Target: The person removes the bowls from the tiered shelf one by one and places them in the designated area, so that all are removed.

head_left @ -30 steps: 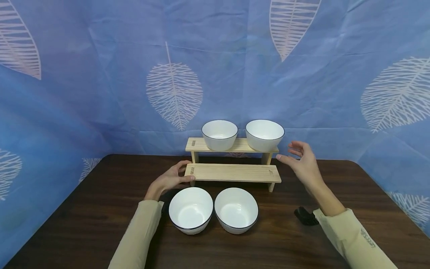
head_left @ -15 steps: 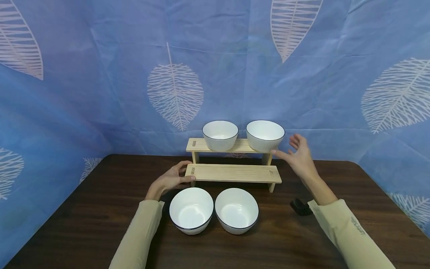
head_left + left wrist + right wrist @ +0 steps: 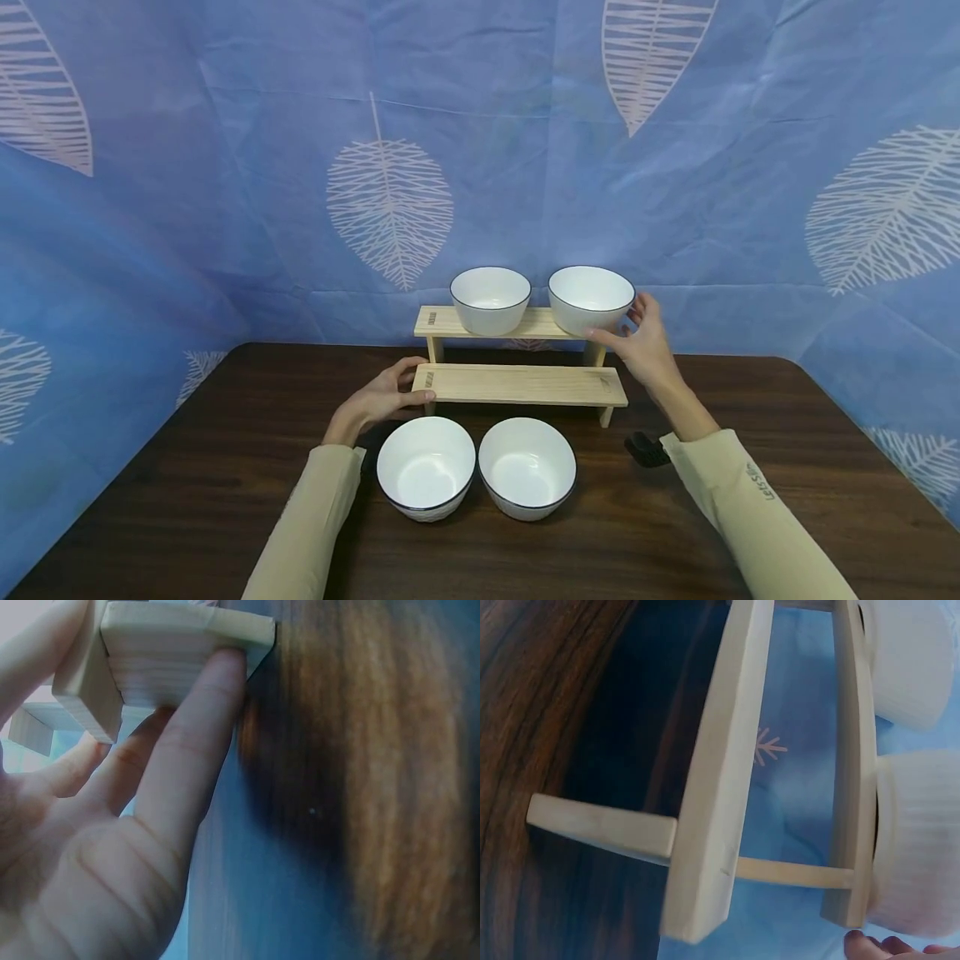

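Note:
My left hand (image 3: 384,394) grips the left end of a two-tier wooden stand (image 3: 521,385), thumb at the front of the lower board and fingers behind. In the left wrist view, its fingers (image 3: 187,742) lie against the stand's end. My right hand (image 3: 643,340) curves loosely around the right side of a white, dark-rimmed bowl (image 3: 588,315) on the upper board. Its thumb overlaps the bowl's base in the head view. In the right wrist view, fingertips (image 3: 859,945) show just beside this bowl and the board's end. A matching bowl (image 3: 490,318) sits left of it.
Two more white bowls stand side by side in front of the stand, a left one (image 3: 426,463) and a right one (image 3: 527,463). The dark wooden table (image 3: 187,475) meets a blue leaf-print cloth (image 3: 262,208) behind. A black strap (image 3: 647,450) shows by the right sleeve.
My right hand has moved left and slightly up, from beside the stand to the right upper bowl. The left hand keeps its hold; the bowls stay where they were.

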### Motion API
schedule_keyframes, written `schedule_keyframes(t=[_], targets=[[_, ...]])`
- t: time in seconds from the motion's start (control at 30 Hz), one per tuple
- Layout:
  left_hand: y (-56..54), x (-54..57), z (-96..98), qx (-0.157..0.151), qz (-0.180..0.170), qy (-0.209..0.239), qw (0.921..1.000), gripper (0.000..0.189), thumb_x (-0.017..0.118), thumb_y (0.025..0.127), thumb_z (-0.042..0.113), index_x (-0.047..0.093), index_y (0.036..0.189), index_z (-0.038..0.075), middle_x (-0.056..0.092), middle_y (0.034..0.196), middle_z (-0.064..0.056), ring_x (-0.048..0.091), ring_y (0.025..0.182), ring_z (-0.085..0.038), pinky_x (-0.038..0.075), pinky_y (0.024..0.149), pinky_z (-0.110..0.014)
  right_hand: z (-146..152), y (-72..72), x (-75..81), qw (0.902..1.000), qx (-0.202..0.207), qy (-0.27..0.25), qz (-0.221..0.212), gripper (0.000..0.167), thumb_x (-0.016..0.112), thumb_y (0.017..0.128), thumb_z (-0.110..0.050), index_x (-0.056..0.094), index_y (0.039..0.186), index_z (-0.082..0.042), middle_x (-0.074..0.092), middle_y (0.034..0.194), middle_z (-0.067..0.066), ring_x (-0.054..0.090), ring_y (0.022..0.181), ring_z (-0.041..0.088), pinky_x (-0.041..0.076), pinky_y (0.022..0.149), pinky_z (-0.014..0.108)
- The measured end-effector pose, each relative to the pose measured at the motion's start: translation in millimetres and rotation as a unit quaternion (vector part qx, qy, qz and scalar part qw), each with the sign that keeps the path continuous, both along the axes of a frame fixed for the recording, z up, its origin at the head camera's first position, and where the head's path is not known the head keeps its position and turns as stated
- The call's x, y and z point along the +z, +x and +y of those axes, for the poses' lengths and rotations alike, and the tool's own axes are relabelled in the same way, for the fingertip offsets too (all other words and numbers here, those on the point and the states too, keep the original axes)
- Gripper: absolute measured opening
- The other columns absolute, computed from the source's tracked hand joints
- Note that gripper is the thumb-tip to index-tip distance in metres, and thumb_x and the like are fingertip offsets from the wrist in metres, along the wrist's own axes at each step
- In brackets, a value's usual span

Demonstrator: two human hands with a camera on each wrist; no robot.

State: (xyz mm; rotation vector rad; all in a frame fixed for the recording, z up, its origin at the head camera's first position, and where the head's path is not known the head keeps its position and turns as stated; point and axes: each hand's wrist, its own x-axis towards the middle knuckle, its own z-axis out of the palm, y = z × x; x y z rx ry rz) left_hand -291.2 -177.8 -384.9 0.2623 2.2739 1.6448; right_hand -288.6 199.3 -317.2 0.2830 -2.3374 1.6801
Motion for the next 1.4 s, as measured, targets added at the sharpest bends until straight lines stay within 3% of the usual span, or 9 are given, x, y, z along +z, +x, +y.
schedule_keyframes(t=[0.37, 0.93, 1.27, 1.4], targets=[[0.8, 0.0, 0.6, -0.002, 0.001, 0.004, 1.0, 0.075, 0.067, 0.098, 0.008, 0.022, 0.157, 0.002, 0.036, 0.152, -0.031, 0.057, 0.122, -0.041, 0.049, 0.101, -0.055, -6, -13.3, 1.6, 0.9998, -0.002, -0.013, 0.011, 0.107, 0.076, 0.088, -0.011, -0.005, 0.158, 0.003, 0.011, 0.16, 0.031, 0.018, 0.148, 0.045, 0.03, 0.114, 0.06], [0.9, 0.0, -0.1, -0.001, -0.01, 0.008, 0.9999, 0.075, 0.069, 0.098, 0.009, 0.024, 0.158, 0.003, 0.036, 0.153, -0.029, 0.058, 0.122, -0.04, 0.049, 0.101, -0.054, -10, -26.7, 0.0, 0.9997, -0.018, -0.011, -0.011, 0.123, 0.079, 0.085, -0.011, -0.019, 0.158, -0.006, 0.01, 0.159, 0.033, 0.023, 0.144, 0.051, 0.027, 0.114, 0.062], [0.5, -0.3, -0.7, 0.002, -0.008, 0.009, 0.9999, 0.074, 0.068, 0.098, 0.007, 0.024, 0.157, 0.003, 0.038, 0.152, -0.029, 0.058, 0.121, -0.04, 0.049, 0.101, -0.055, -10, -28.5, -0.5, 0.9996, -0.021, -0.009, 0.015, 0.112, 0.08, 0.083, -0.01, -0.002, 0.158, 0.003, 0.022, 0.153, 0.035, 0.034, 0.138, 0.051, 0.034, 0.11, 0.061], [0.2, 0.1, -1.2, 0.004, -0.008, 0.007, 0.9999, 0.073, 0.068, 0.098, 0.007, 0.025, 0.157, 0.004, 0.038, 0.152, -0.029, 0.059, 0.121, -0.039, 0.05, 0.1, -0.054, -6, -25.1, 0.0, 0.9995, -0.029, -0.007, 0.011, 0.114, 0.081, 0.083, -0.012, -0.004, 0.159, 0.002, 0.019, 0.155, 0.034, 0.031, 0.139, 0.051, 0.033, 0.11, 0.063]])
